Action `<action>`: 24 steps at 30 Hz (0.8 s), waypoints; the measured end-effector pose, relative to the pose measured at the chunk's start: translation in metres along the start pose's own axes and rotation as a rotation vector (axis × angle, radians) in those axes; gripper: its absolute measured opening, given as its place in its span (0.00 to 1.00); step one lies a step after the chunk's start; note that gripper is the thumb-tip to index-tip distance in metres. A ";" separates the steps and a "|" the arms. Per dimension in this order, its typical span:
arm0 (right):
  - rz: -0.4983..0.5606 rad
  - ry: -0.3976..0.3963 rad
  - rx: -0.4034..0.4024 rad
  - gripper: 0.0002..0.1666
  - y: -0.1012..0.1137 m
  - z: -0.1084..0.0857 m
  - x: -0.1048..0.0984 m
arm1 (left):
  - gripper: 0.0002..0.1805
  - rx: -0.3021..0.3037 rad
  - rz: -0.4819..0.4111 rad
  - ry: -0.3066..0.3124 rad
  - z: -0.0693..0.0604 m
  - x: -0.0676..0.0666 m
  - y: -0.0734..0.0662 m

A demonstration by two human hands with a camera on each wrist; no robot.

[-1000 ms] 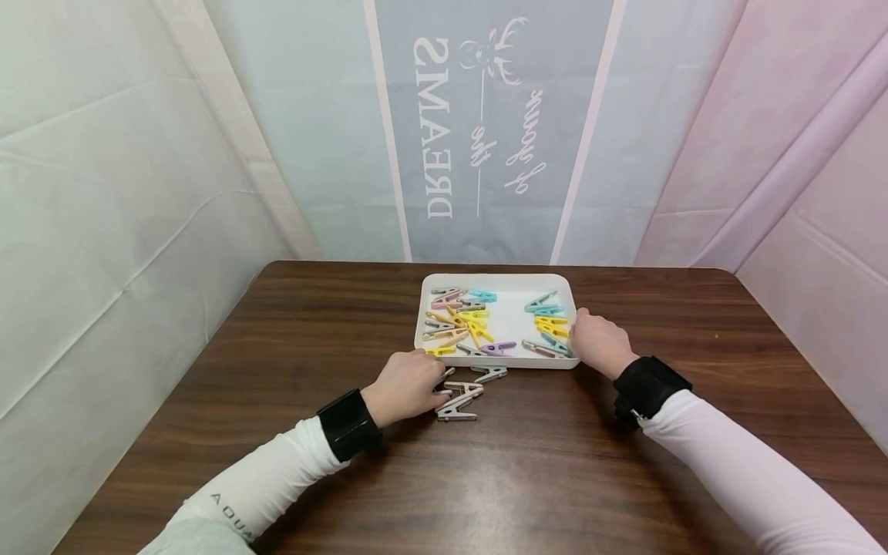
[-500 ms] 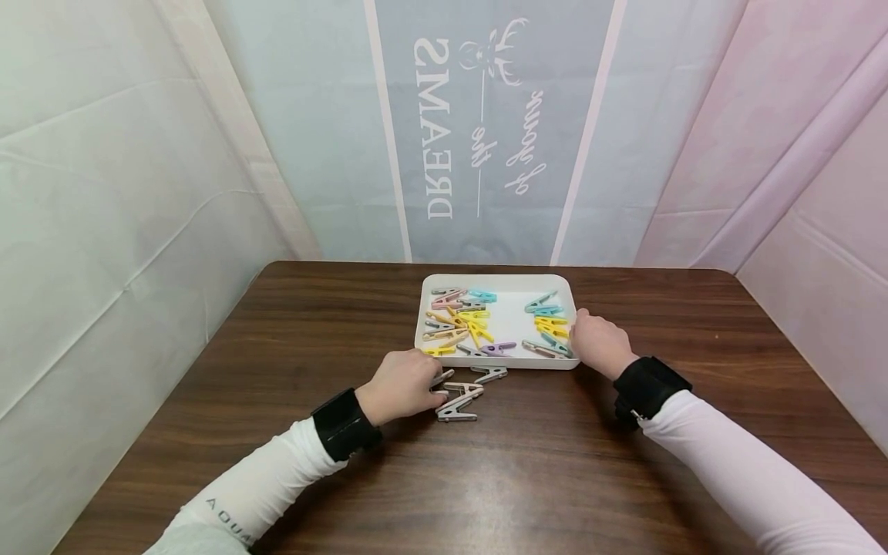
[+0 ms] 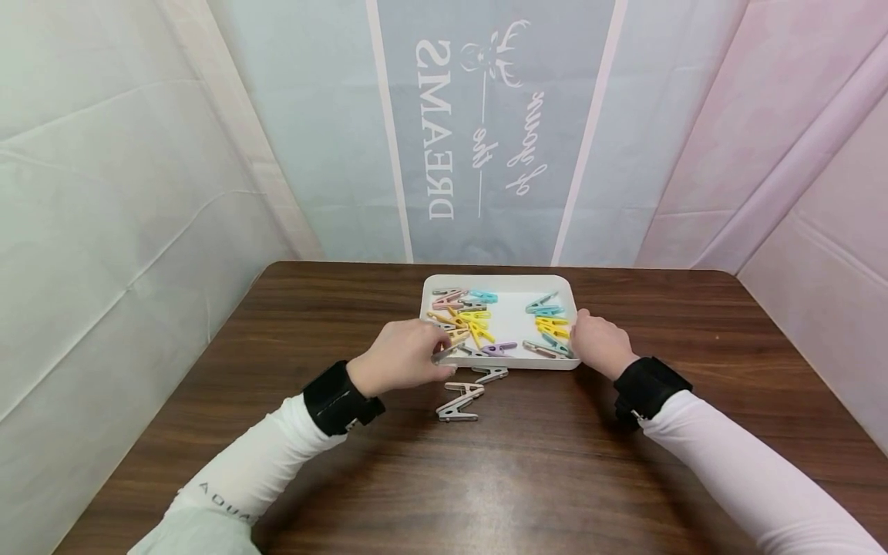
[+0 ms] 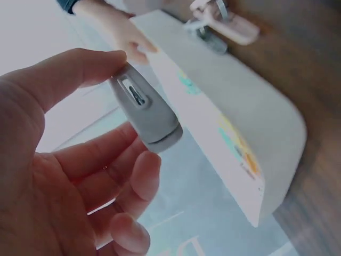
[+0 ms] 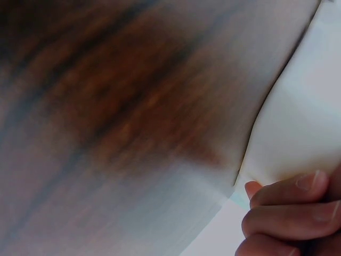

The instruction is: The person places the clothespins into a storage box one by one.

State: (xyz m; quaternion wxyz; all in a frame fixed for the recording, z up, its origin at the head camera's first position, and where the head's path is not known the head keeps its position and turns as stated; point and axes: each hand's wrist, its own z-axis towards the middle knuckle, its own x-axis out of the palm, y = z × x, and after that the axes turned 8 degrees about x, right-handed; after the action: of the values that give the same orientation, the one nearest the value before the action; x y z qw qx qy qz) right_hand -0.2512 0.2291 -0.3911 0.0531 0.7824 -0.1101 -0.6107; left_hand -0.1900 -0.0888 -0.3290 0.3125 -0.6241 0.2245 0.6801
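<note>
My left hand (image 3: 402, 354) pinches a grey clothespin (image 4: 146, 112) with the thumb on one side, the other fingers loosely bent, just over the near left corner of the white tray (image 3: 509, 312). At the tray's right end, my right hand (image 3: 601, 344) holds the rim; in the right wrist view its curled fingers (image 5: 287, 220) lie against the outer wall, and the thumb's place is hard to tell. Inside the tray, clothespins in yellow, pink, purple, blue and grey lie mostly along the left side, including a purple clothespin (image 3: 498, 349); a smaller group with yellow clothespins (image 3: 551, 325) sits at right.
In front of the tray, a grey clothespin (image 3: 458, 415) and a pale one (image 3: 465, 387) lie close together on the dark wooden table (image 3: 513, 478). Another grey-green clothespin (image 3: 491, 374) lies by the tray's near wall. A printed cloth (image 3: 499, 239) hangs behind the table.
The left hand has lifted a grey clothespin off the table and carried it up and forward to the tray's near left corner. The right hand has stayed at the tray's right end.
</note>
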 end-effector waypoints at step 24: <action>0.004 -0.034 -0.025 0.23 -0.001 -0.002 -0.001 | 0.15 0.176 0.066 0.294 0.138 0.013 -0.002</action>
State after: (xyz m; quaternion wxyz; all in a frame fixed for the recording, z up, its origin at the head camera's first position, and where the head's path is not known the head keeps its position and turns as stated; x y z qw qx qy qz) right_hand -0.2489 0.2297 -0.3897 0.0622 0.7711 -0.1047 -0.6250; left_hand -0.2870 0.0106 -0.3250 0.3071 -0.6793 0.3467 0.5693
